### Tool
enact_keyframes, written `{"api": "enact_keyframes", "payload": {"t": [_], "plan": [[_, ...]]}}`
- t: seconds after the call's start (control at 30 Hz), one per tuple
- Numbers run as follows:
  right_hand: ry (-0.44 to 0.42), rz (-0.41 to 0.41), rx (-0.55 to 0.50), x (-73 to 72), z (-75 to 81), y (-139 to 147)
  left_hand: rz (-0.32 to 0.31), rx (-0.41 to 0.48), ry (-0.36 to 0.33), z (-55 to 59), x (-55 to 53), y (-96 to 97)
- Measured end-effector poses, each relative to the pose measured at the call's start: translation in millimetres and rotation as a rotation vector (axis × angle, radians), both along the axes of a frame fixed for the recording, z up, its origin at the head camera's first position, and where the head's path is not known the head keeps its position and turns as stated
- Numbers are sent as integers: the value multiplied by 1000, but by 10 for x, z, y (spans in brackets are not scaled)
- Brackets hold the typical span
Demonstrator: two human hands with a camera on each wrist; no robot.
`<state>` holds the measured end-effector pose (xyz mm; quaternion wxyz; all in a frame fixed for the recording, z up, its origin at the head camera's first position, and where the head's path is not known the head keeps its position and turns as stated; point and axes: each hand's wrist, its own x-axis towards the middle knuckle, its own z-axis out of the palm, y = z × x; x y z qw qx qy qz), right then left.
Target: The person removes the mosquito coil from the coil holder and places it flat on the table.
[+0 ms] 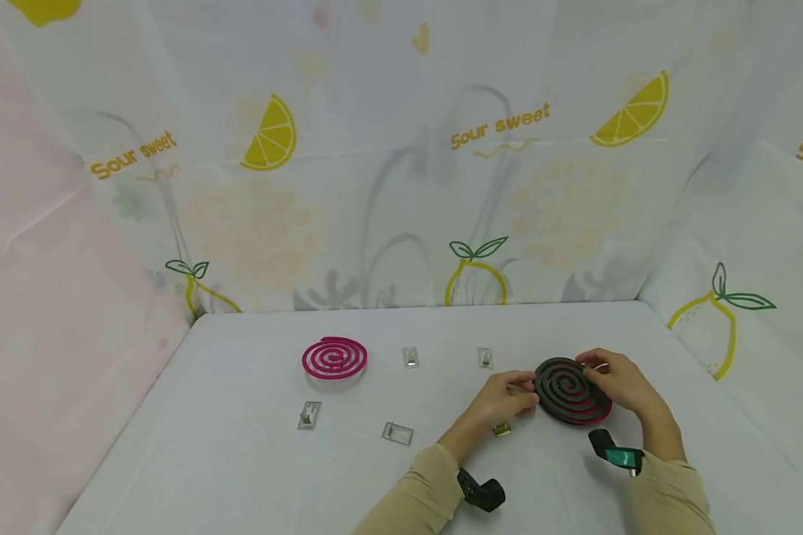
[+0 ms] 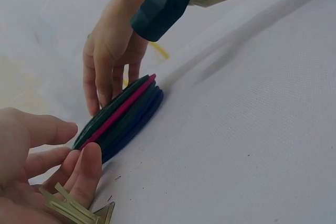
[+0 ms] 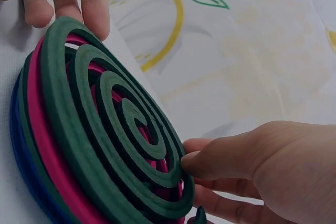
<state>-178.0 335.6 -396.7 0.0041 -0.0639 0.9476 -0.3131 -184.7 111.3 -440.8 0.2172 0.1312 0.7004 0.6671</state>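
A stack of mosquito coils [image 1: 572, 390] lies on the right side of the white table, with a green coil [image 3: 58, 93] on top. Beneath it show a pink coil [image 3: 35, 85], another green one and a blue coil [image 2: 149, 109] at the bottom. My left hand [image 1: 498, 405] is at the stack's left edge, its relaxed fingertips touching the rim and the thumb a little apart. On the opposite edge, my right hand [image 1: 618, 383] pinches the top green coil's rim between thumb and index finger. The right hand's other fingers lie along the side, partly hidden.
A single pink coil [image 1: 334, 358] lies at the back left. Several small metal coil stands are spread about, including silver ones [image 1: 410, 357] [image 1: 310, 415] and a gold-coloured stand [image 1: 502, 429] close under my left hand. A printed cloth [image 1: 375, 186] hangs behind the table.
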Motion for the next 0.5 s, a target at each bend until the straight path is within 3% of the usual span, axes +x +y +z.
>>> {"api": "enact_keyframes", "payload": {"t": [0.5], "plan": [[0, 5, 10, -1, -9, -1, -24, 17, -26, 14, -7, -3]]}}
